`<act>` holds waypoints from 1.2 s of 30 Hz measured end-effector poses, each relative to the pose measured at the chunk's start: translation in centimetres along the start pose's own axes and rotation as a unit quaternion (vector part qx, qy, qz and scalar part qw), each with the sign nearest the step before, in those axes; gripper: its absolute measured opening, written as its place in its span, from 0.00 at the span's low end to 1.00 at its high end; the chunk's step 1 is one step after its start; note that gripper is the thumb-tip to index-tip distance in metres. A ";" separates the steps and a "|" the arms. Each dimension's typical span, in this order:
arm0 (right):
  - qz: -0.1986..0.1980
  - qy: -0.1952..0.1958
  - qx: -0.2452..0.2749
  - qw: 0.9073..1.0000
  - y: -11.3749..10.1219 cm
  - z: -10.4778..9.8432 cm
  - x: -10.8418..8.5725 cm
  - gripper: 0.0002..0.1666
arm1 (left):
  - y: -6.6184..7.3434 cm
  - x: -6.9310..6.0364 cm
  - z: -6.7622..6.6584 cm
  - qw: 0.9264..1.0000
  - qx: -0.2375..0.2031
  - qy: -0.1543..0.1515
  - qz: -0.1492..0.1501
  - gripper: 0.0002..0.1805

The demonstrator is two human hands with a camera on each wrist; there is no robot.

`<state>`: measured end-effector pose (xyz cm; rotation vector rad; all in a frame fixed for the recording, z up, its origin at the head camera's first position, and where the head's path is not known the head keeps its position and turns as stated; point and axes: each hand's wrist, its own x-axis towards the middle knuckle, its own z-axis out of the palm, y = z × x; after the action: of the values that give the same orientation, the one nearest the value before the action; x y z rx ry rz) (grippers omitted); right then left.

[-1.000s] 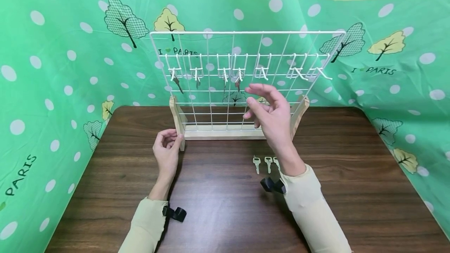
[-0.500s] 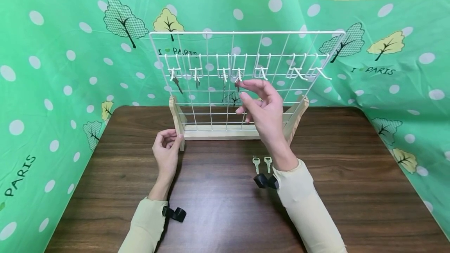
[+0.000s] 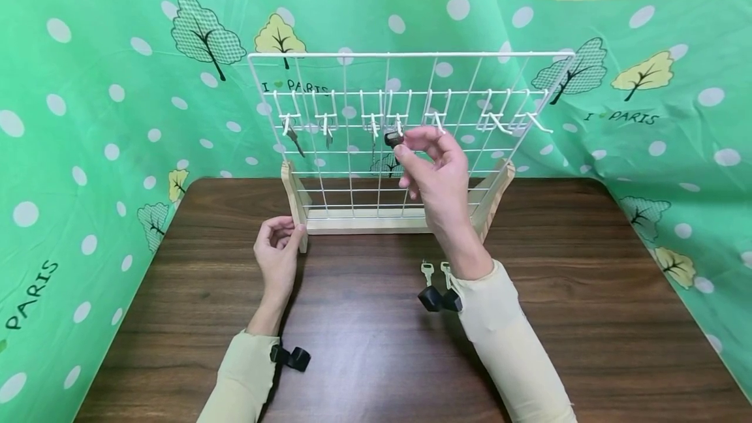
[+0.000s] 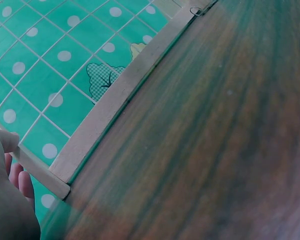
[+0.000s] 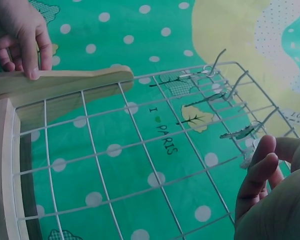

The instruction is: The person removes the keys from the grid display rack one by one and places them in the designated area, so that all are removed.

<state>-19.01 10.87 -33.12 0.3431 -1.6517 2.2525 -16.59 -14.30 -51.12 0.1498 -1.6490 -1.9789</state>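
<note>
At 8 o'clock in the head view, the left hand (image 3: 276,250) is clamped, thumb against fingers, on the left upright (image 3: 295,204) of the wire rack (image 3: 411,55), steadying it, it seems. Along the hook row, the first key (image 3: 296,140) hangs at 10 o'clock, the second key (image 3: 329,140) between 10 and 11, and the third key (image 3: 374,143) at 12, seen edge-on; these three look settled. Just short of 1 o'clock, a dark-headed key (image 3: 392,139) is pinched between thumb and forefinger of the right hand (image 3: 437,172) at the fourth hook (image 3: 399,124); whether its ring sits on that hook I cannot tell, so this one reads as unfinished. Towards 5 o'clock, two loose keys (image 3: 427,271) lie on the table (image 3: 352,318), untouched; the right sleeve (image 3: 511,318) may hide more. From between 1 and 2 o'clock to just past 2, the fifth hook (image 3: 437,123), sixth hook (image 3: 499,123) and seventh hook (image 3: 539,124) show no key, so the row stands roughly half occupied.
</note>
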 end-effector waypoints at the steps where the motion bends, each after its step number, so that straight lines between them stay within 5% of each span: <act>1: 0.003 0.000 0.001 1.000 0.0 0.1 0.1 0.16 | 0.0 0.0 0.0 1.000 0.000 0.001 0.000 0.16; 21: -0.008 0.033 -0.021 0.999 -0.6 1.0 0.4 0.13 | -0.2 0.1 -0.1 1.000 0.005 0.000 0.000 0.16; 36: -0.016 0.028 -0.014 0.999 -0.9 0.9 -0.1 0.20 | -0.2 0.1 -0.1 1.000 0.002 0.000 -0.002 0.16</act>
<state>-18.55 10.28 -32.09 0.2965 -1.6360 2.1931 -16.68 -14.40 -51.25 0.1557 -1.6535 -1.9790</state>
